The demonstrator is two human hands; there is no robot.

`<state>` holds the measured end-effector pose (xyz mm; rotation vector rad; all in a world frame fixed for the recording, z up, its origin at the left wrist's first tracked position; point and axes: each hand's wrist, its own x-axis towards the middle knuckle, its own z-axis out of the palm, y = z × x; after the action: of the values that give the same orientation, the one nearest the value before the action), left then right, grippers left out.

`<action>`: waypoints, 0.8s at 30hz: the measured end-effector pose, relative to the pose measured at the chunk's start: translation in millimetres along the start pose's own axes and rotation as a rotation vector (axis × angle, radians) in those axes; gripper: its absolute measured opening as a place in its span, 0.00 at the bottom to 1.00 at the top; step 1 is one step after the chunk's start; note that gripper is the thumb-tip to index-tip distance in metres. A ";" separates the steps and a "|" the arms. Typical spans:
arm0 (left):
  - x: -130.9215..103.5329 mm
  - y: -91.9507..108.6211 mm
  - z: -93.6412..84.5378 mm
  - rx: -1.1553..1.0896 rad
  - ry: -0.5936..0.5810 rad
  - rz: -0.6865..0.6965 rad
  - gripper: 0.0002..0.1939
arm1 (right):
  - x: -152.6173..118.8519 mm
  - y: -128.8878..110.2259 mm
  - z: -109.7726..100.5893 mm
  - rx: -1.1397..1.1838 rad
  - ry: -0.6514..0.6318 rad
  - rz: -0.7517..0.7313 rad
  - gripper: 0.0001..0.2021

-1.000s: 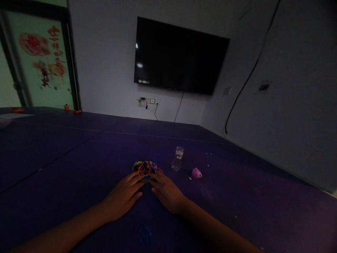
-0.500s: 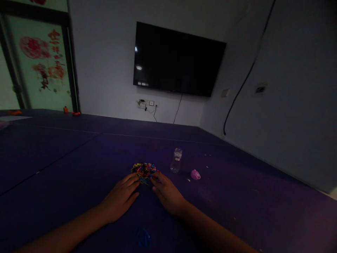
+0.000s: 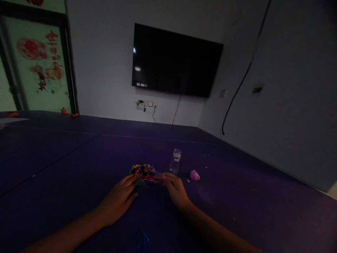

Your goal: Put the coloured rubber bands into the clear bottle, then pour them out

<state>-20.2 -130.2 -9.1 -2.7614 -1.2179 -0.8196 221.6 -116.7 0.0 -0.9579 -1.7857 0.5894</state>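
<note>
**Left hand and right hand flank a heap of multicoloured bands**

Closest to the person, at the bottom edge of the view, a blue clump lies on the dark purple table; it is too dim to make out in detail. Both bare forearms reach forward on either side of it.

The left hand lies palm down, its fingers stretched out and the thumb apart from them, fingertips touching the left side of the heap. The right hand is at the heap's right side, fingers bent and thumb drawn in toward them; whether they are clamped on a band cannot be told. The heap sits on the table between the two hands, a tangle of yellow, red, pink, blue and black loops.

To the right of the right hand, a small white scrap lies near a pink cap-like piece with a loop on its side. Just beyond the right hand stands a clear bottle with a pale patch below its neck.

Farther off, small orange objects rest at the table's far left. Behind, a black television hangs on the wall above wall sockets, and a glass door with red decorations stands at the left.
</note>
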 end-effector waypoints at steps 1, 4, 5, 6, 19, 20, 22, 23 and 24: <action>0.3 0.4 -0.6 0.001 -0.006 -0.001 0.17 | 0.4 0.8 -0.2 0.033 0.027 0.028 0.24; 0.5 1.7 -1.6 0.004 -0.028 0.001 0.18 | -1.6 -3.5 0.1 0.091 0.079 0.062 0.24; 0.3 2.0 -1.6 0.005 -0.036 0.001 0.18 | -4.0 -7.4 0.7 0.092 0.077 0.048 0.23; 0.0 2.1 -1.5 0.005 -0.042 0.001 0.19 | -7.5 -12.5 1.6 0.085 0.066 0.022 0.23; 0.1 -3.5 2.6 0.048 -0.083 -0.014 0.20 | -48.8 -48.6 18.5 -0.167 -0.505 -0.420 0.15; 0.1 -3.6 3.1 0.050 -0.081 -0.014 0.20 | -49.0 -47.1 18.5 -0.182 -0.511 -0.431 0.15; 0.2 -4.0 4.2 0.060 -0.087 -0.021 0.20 | -49.3 -44.8 18.4 -0.194 -0.508 -0.447 0.15; 0.3 -4.3 4.8 0.067 -0.096 -0.026 0.20 | -49.5 -44.1 18.4 -0.198 -0.507 -0.452 0.15; 0.4 -4.7 5.4 0.073 -0.103 -0.032 0.20 | -49.7 -43.9 18.3 -0.203 -0.504 -0.454 0.15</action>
<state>-20.8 -125.4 -14.5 -2.7642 -1.2836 -0.6286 199.9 -182.0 -1.0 -0.5203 -2.4587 0.3797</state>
